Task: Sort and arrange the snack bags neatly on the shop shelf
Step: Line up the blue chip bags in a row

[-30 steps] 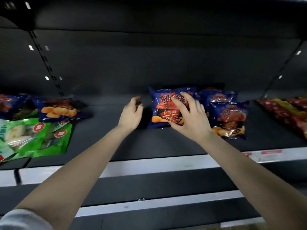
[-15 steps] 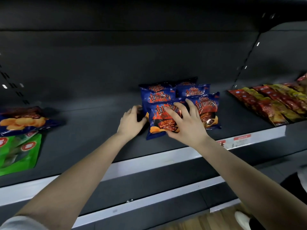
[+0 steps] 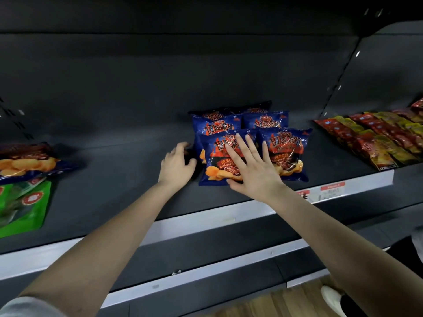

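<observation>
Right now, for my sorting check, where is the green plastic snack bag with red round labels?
Head view: the green plastic snack bag lies far left on the dark shelf, in front of the lone blue crisp bag.

Your right hand (image 3: 254, 172) covers the middle of the front left blue bag (image 3: 215, 156), hiding much of its print. Your left hand (image 3: 176, 165) sits in shadow at that bag's left edge; you cannot tell whether its fingertips touch it. The front pair overlaps the rear blue bags (image 3: 265, 120). The green bag (image 3: 25, 207) and the red and yellow packs (image 3: 377, 138) run off the frame edges. The price tags (image 3: 329, 189) are too blurred to read.
</observation>
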